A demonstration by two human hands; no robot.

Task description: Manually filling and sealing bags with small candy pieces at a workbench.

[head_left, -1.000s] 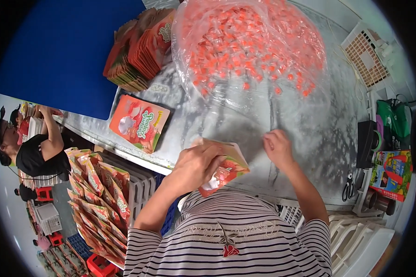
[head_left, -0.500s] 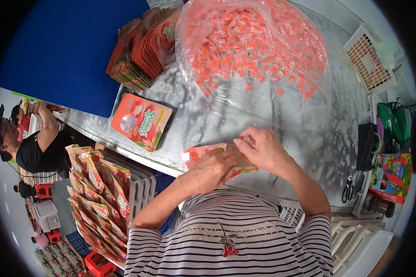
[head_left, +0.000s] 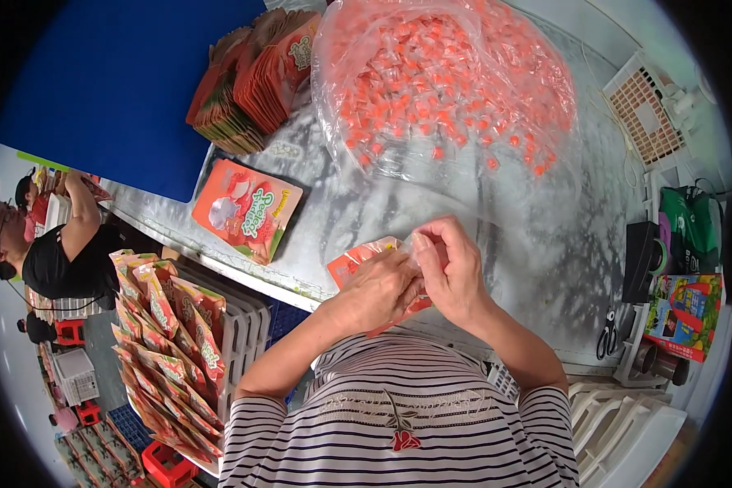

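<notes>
— Hands?
— Left hand (head_left: 376, 285) grips red pouch (head_left: 353, 260), under its palm. Right hand (head_left: 453, 272) just beside; can't tell what it's pinching, if anything.
— Risk?
— Loose left grip, pouch could slip.

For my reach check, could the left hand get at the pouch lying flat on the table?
Probably yes: bare tabletop leads to the flat pouch, though the left hand holds another pouch.
</notes>
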